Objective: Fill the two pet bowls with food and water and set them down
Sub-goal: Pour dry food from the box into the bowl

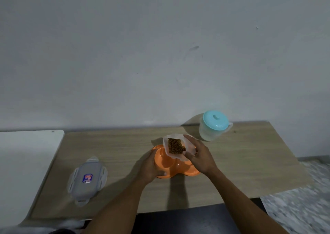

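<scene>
Kibble tub (175,147) gripped by right fingers (189,155) over bowl (166,162); left fingers (151,159) clasp bowl; lid (87,178), jug (213,128) aside.

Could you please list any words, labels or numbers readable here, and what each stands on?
Blue, red and white sticker on the clear plastic snap-lock lid lying on the wooden table: too blurred to read.
No other writing shows on anything else in view.
</scene>
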